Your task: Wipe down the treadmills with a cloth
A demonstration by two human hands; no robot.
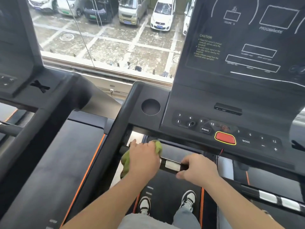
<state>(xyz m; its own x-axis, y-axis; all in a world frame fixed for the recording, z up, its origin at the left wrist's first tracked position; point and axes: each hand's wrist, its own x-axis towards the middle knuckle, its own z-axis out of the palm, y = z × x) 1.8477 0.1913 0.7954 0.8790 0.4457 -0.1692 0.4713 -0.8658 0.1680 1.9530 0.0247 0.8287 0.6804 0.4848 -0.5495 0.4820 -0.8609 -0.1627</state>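
Treadmill handlebar (171, 166): cloth (126, 160) under left hand (144, 157)

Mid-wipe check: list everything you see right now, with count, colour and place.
cloth: 1, green, round the handlebar, under the left hand
handlebar: 1, black, across below the console
plate: 1, silver, on the handlebar between the hands
console: 1, black, numbered keys, above the handlebar
stop button: 1, red, yellow-edged, console middle
cup holder: 1, black, console left
display: 1, dark, white outlines, upper right
belt: 1, black, orange-edged, underfoot
second treadmill: 1, black, to the left
cars: several, mostly white, parked outside, top
shoes: 2, black and white, on the belt
left hand: 1, grips the cloth on the handlebar
right hand: 1, grips the handlebar right of the plate
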